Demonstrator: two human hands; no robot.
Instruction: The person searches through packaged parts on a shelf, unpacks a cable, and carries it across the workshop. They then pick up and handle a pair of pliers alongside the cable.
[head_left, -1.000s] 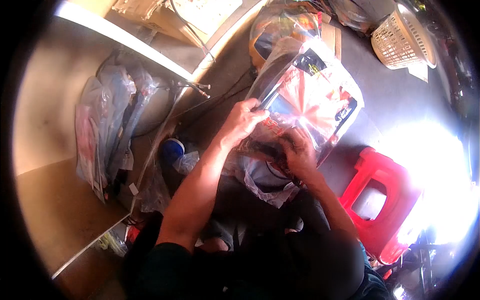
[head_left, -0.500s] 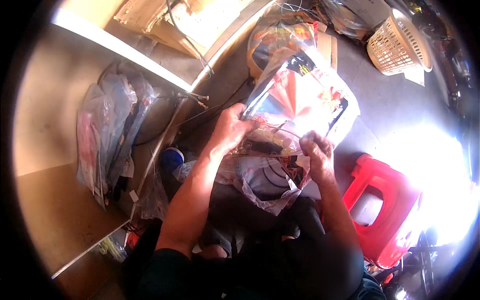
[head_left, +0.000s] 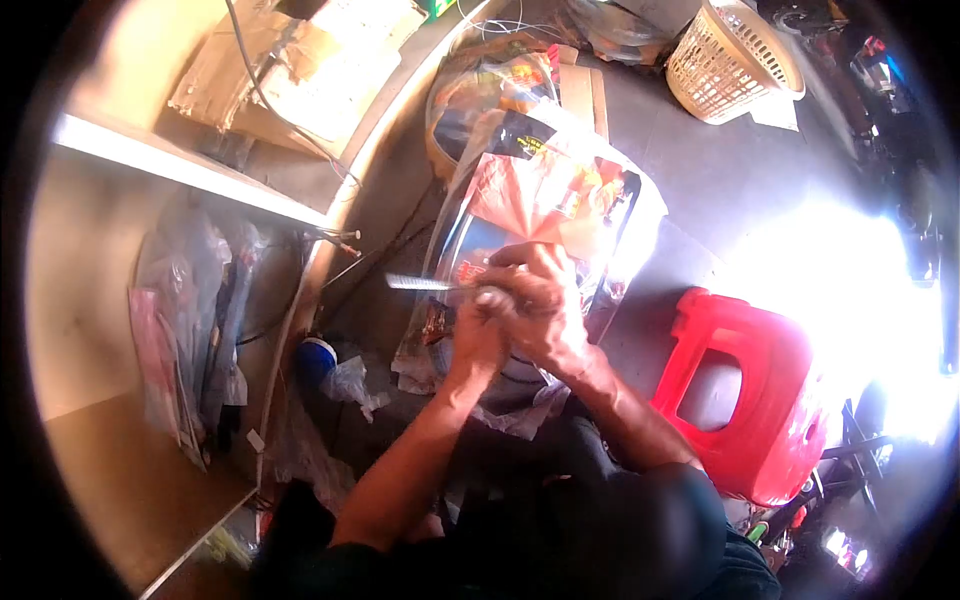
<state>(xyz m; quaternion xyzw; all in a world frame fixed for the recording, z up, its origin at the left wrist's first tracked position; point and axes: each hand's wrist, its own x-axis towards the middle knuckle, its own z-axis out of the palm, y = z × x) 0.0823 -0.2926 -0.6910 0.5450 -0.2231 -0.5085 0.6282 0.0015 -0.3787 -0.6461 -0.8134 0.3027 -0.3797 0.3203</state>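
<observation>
My left hand (head_left: 483,325) and my right hand (head_left: 543,300) are together in front of a large printed plastic bag (head_left: 540,195). A thin, pale strip (head_left: 418,283), blurred by motion, sticks out to the left from between them. The fingers of both hands are curled closed around its hidden end. The bag stands upright behind the hands, with glare on its right side. Below the hands, crumpled clear plastic (head_left: 520,415) shows at the bag's near edge.
A red plastic stool (head_left: 735,400) stands at the right. A beige basket (head_left: 725,70) sits at the upper right. Wooden shelving (head_left: 200,165) with bagged items (head_left: 190,320) and cardboard (head_left: 300,70) fills the left. A blue round object (head_left: 317,357) lies on the floor.
My hands have come together from either side of the bag's near edge, and the pale strip now juts out from them. The view has shifted, so the surroundings appear further left.
</observation>
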